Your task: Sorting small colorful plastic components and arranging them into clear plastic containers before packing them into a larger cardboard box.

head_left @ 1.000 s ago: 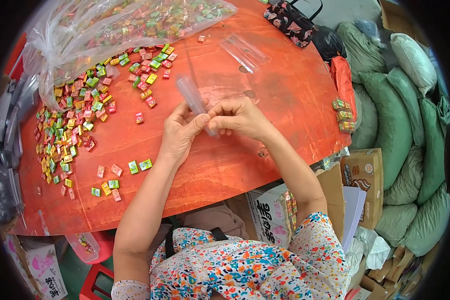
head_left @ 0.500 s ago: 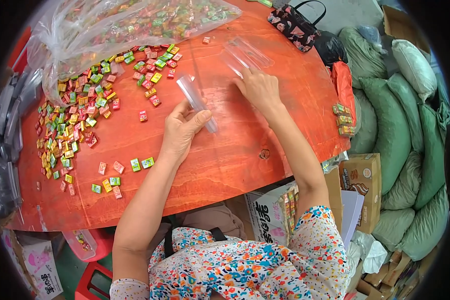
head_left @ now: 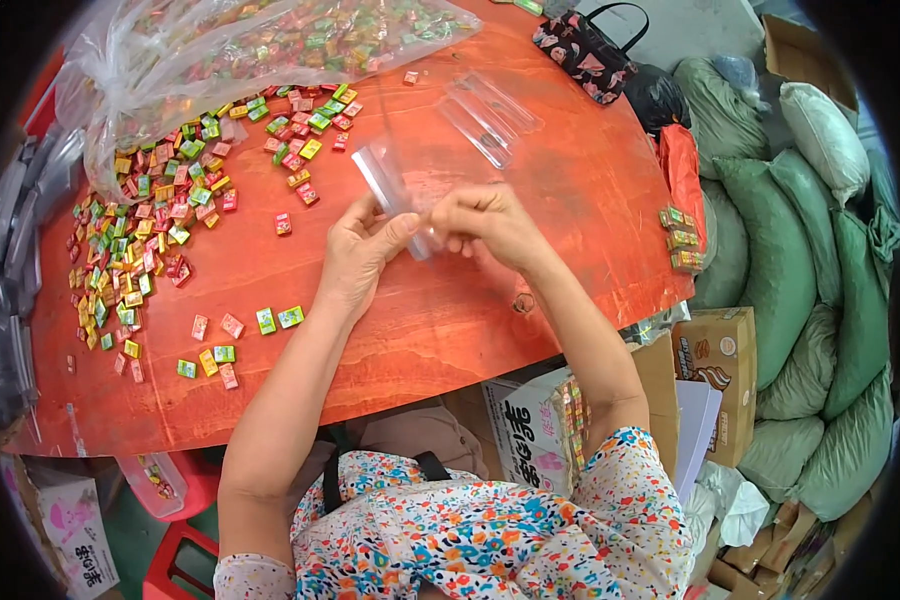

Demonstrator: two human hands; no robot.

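My left hand [head_left: 363, 246] grips a long, clear plastic sleeve [head_left: 380, 177], thumb on top, holding it tilted above the red table. Close to the sleeve's lower end, my right hand [head_left: 485, 226] has its fingers pinched together. Whether those fingers hold part of the plastic or something small is hard to make out. Beyond the right hand lie more clear plastic sleeves [head_left: 490, 118] on the tabletop. To the left of my left hand are scattered small wrapped boxes [head_left: 286, 223] in red, green and yellow, with a green one [head_left: 266, 321] nearer to my forearm.
The red wooden table [head_left: 410, 350] curves round in front of me. A big clear bag [head_left: 270, 50] of the same little boxes sits at the back left. A flowered black handbag [head_left: 585, 55], a few bundled packs [head_left: 682, 240], cartons [head_left: 715, 375] and green sacks [head_left: 770, 240] line the right.
My right hand has come back from the loose plastic sleeves toward my left hand, its fingers now pinched near the held sleeve's lower end. My left hand has barely moved.
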